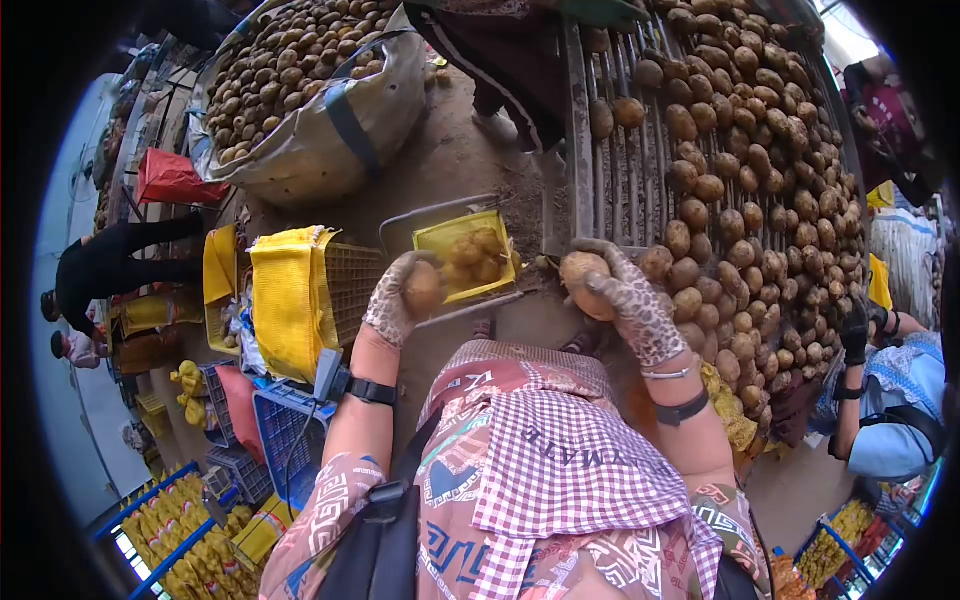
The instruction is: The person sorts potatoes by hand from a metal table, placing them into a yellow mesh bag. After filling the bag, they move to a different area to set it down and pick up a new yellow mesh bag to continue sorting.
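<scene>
My left hand (390, 303), in a leopard-print glove, is closed around a brown potato (425, 290). It is beside a yellow mesh bag (428, 240) that hangs open in a metal frame with several potatoes (474, 258) inside. My right hand (643, 315), in a matching glove, grips what look like two potatoes (583, 270) pressed together, near the lower end of the slatted sorting table (630, 180). Loose potatoes (735, 250) lie thickly over the table's right part. The fingertips of both hands are partly hidden behind the potatoes.
Left of the bag frame stands a crate (355, 285) with yellow mesh bags (290, 300) draped over it. A blue crate (285, 440) is lower left. A large sack of potatoes (350, 135) and a person's legs (495, 65) are ahead. A co-worker (890, 400) works at the right.
</scene>
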Demonstrator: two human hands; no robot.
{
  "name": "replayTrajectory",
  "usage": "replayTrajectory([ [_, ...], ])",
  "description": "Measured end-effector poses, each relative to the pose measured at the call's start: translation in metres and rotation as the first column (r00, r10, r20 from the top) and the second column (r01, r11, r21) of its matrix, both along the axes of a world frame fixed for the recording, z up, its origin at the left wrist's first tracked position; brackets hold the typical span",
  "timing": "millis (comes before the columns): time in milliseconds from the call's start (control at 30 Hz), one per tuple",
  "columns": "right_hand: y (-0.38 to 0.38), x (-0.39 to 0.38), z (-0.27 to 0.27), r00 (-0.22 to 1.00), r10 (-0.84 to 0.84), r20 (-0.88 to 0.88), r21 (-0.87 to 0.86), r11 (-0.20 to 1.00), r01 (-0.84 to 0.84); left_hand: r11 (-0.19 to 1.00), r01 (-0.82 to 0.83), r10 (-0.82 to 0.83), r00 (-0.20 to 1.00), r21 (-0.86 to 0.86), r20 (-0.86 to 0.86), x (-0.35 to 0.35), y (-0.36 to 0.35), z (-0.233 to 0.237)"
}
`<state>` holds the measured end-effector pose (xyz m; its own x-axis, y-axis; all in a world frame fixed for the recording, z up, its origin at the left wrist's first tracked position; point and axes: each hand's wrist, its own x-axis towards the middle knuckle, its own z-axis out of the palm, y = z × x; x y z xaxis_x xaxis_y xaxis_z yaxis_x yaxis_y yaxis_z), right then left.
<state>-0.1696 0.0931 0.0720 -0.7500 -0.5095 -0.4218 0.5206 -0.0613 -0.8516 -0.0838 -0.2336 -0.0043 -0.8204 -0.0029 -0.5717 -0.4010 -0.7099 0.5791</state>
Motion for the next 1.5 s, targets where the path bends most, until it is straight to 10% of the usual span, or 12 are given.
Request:
replayTrajectory([
  [167, -0.107, 0.004, -0.083, 0.968, 0.150, -0.201, 0.364, 0.929, -0.068, 0.913, 0.147, -0.157, 0.988, -0.382, 0.006, -0.017, -0.003, -0.053],
  [267, -0.120, 0.008, -0.079, 0.930, 0.192, -0.315, 0.532, 0.847, 0.005, 0.488, 0.167, -0.254, 0.966, -0.857, 0.043, -0.011, -0.025, -0.052],
  [367, -0.093, 0.035, -0.097, 0.903, 0.183, -0.388, 0.650, 0.749, 0.128, 0.224, 0.404, -0.312, 0.892, -0.887, 0.327, 0.011, -0.071, -0.056],
  [467, -0.078, 0.077, -0.096, 0.971, 0.216, -0.105, 0.662, 0.744, -0.094, 0.347, 0.671, -0.349, 0.741, -0.656, 0.573, 0.018, -0.086, -0.046],
  [633, -0.104, 0.148, -0.113, 0.920, 0.383, 0.077, 0.457, 0.807, -0.374, 0.098, 0.658, -0.506, 0.679, -0.747, 0.532, 0.002, -0.084, -0.114],
  [733, -0.142, 0.175, -0.140, 0.885, 0.464, 0.027, 0.452, 0.784, -0.425, 0.223, 0.745, -0.504, 0.640, -0.628, 0.580, -0.035, -0.061, -0.116],
  [1000, -0.200, 0.203, -0.148, 0.992, 0.124, 0.003, 0.378, 0.919, -0.116, -0.039, 0.808, -0.530, 0.482, -0.588, 0.698, -0.061, -0.055, -0.159],
  [1167, -0.238, 0.207, -0.193, 0.989, -0.110, 0.097, 0.264, 0.961, 0.081, 0.148, 0.796, -0.687, 0.510, -0.587, 0.518, -0.055, -0.076, -0.168],
  [1300, -0.295, 0.205, -0.230, 0.838, -0.417, 0.353, -0.143, 0.861, 0.488, 0.035, 0.817, -0.784, 0.380, -0.576, 0.491, -0.061, -0.089, -0.166],
  [1367, -0.321, 0.206, -0.260, 0.722, -0.538, 0.435, -0.092, 0.771, 0.630, 0.333, 0.831, -0.774, 0.511, -0.446, 0.373, -0.054, -0.086, -0.162],
  [1500, -0.311, 0.184, -0.228, 0.782, -0.533, 0.324, 0.100, 0.841, 0.532, 0.365, 0.867, -0.804, 0.477, -0.338, 0.355, -0.055, -0.082, -0.140],
])
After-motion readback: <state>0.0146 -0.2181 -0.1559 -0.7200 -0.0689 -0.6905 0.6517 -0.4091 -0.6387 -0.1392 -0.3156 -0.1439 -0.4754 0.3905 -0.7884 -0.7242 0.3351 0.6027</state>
